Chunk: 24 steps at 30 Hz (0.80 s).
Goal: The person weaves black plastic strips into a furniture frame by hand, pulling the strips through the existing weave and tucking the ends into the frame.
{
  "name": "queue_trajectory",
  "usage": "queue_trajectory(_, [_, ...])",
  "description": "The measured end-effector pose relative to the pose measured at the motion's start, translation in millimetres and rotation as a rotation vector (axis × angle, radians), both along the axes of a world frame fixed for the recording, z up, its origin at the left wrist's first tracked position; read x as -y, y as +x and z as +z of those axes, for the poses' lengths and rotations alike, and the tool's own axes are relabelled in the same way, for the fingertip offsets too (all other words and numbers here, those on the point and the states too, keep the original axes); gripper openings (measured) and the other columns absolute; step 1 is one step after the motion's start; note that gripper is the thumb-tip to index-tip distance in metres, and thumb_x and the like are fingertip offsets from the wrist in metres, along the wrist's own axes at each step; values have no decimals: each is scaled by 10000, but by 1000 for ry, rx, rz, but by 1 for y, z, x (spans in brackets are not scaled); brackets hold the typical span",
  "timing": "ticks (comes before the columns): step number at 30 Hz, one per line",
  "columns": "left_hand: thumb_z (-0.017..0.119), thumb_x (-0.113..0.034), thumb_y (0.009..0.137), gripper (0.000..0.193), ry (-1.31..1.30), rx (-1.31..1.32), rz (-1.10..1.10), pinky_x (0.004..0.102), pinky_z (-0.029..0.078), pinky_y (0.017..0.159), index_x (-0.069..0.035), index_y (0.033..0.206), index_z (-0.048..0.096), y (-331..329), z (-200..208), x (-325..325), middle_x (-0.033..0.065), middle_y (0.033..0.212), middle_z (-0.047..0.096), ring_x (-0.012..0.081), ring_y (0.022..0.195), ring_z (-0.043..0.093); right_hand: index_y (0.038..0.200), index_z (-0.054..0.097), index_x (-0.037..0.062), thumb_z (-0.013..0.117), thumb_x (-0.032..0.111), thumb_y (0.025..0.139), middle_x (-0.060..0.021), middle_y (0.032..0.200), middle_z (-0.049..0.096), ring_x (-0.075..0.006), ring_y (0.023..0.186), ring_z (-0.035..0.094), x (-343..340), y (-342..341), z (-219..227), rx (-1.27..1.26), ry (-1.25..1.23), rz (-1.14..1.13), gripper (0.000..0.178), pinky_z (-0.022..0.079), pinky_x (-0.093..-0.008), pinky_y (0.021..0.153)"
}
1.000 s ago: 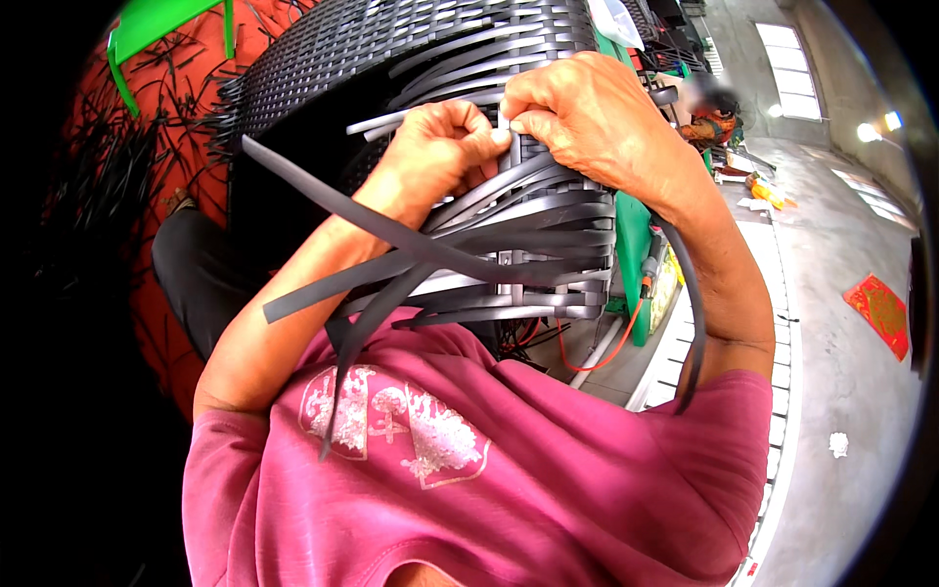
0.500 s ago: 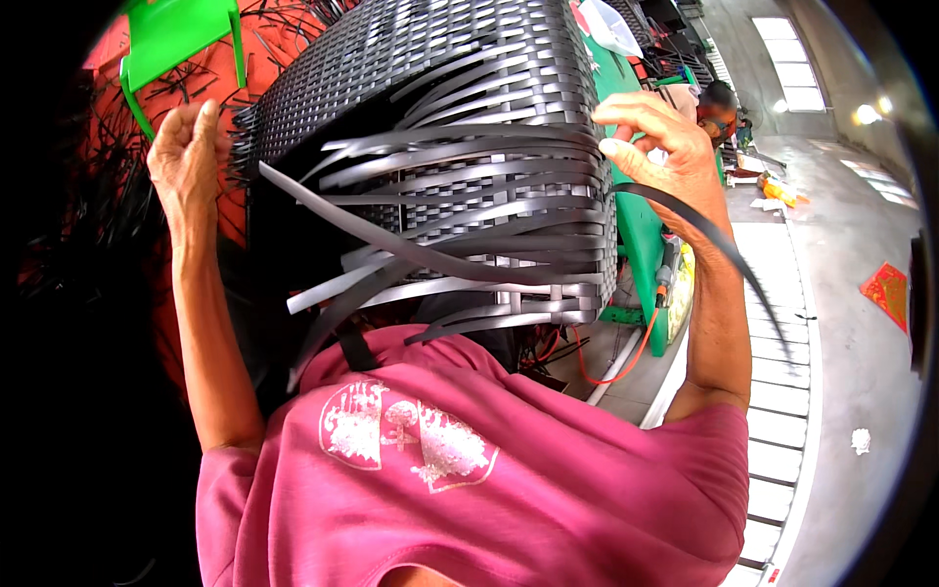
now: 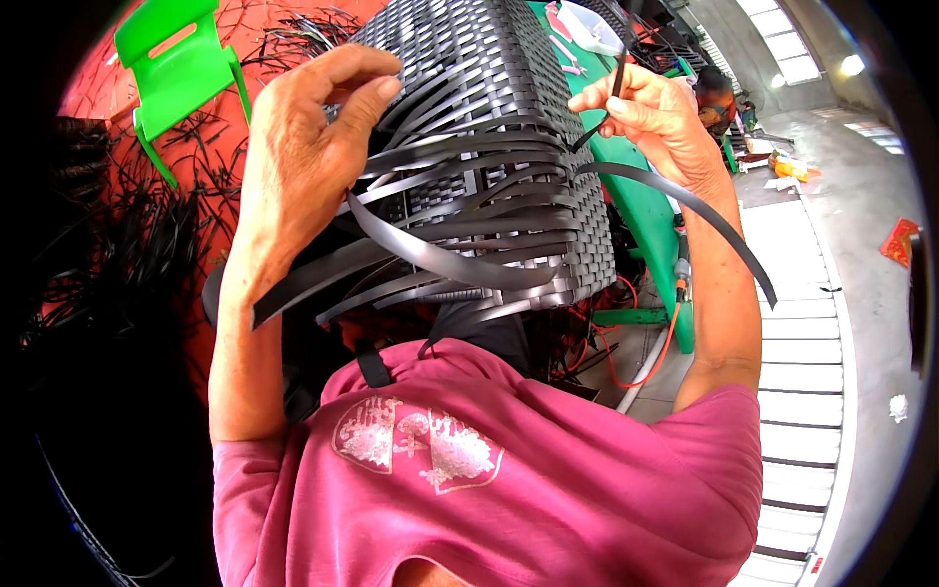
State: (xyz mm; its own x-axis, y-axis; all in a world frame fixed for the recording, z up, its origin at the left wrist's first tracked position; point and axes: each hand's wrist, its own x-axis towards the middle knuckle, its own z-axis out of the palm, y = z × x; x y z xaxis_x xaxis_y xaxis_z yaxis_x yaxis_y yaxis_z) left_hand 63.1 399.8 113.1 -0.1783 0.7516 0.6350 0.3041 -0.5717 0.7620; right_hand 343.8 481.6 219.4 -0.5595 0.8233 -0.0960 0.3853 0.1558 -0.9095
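Observation:
A large dark grey woven wicker piece (image 3: 489, 127) rests against my lap, with several loose flat strips (image 3: 440, 259) hanging from its near end. My left hand (image 3: 303, 137) lies on its left side, fingers curled over the loose strips there and gripping them. My right hand (image 3: 650, 112) is raised at the right edge and pinches a long grey strip (image 3: 685, 205) that curves down to the right. I wear a pink shirt (image 3: 509, 479).
A green plastic chair (image 3: 181, 64) stands at the upper left on a red floor littered with strip offcuts (image 3: 147, 235). A green table (image 3: 646, 205) lies behind the wicker piece. Another person (image 3: 719, 93) sits far right. An orange cable (image 3: 646, 333) trails below.
My left hand came in from the far left and closed on the strips at the wicker's side. My right hand rose and took hold of one long strip.

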Motion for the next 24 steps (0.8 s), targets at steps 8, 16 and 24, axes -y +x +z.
queue_trajectory(8, [589,-147,847,201,-271,-168,-296,317,415,502,21,755,647,40,-6,-34,74,526,531,121,499,522,1090,600,-5,615,233,884,-57,734,648,-58,484,541,23,-10,2,-14,-105,-1,315,345,-155,391])
queue_trajectory(16, [663,-115,789,149,-519,-142,-627,254,387,467,19,727,642,39,9,-43,16,570,550,83,505,484,976,662,5,636,116,816,-22,684,588,-76,601,489,14,-38,-21,352,636,110,196,419,-242,560])
queue_trajectory(24, [647,-132,847,147,-427,-640,-381,268,454,563,14,861,660,14,100,-46,32,770,649,124,674,574,1145,589,23,639,301,871,-16,816,642,-44,682,541,-6,-52,3,236,145,216,394,364,-177,549])
